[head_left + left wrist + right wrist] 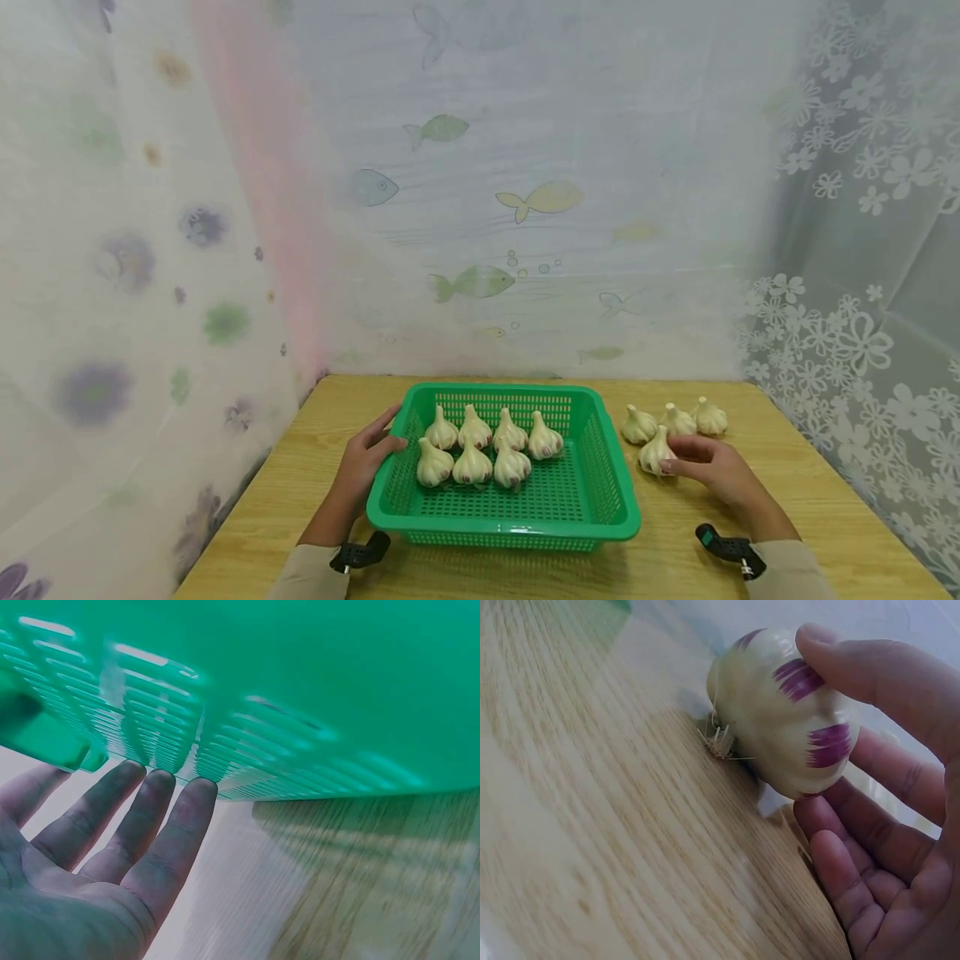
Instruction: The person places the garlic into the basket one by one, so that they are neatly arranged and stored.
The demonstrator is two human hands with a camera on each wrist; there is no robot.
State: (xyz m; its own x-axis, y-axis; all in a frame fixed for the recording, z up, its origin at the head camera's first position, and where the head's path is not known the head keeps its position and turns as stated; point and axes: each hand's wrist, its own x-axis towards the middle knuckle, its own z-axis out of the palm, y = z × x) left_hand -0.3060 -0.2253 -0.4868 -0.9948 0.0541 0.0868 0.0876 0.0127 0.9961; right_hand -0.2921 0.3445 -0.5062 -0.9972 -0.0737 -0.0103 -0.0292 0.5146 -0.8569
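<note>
A green plastic basket (pixel 502 528) stands on the table with several garlic bulbs (pixel 473 465) in two rows inside it. My left hand (pixel 362 457) holds the basket's left side, thumb over the rim and fingers against the slotted outer wall; the left wrist view shows those fingertips (pixel 199 791) at the slots. To the right of the basket, my right hand (pixel 712 472) pinches a garlic bulb (pixel 657 452) between thumb and fingers. Purple streaks and a tuft of roots show on this bulb (pixel 787 712) in the right wrist view, close over the tabletop.
Three more garlic bulbs (pixel 640 425) stand just behind the held one, right of the basket. The wood-grain table (pixel 817 492) is bordered by a fish-printed curtain (pixel 540 333) at the back and flowered sheets on both sides.
</note>
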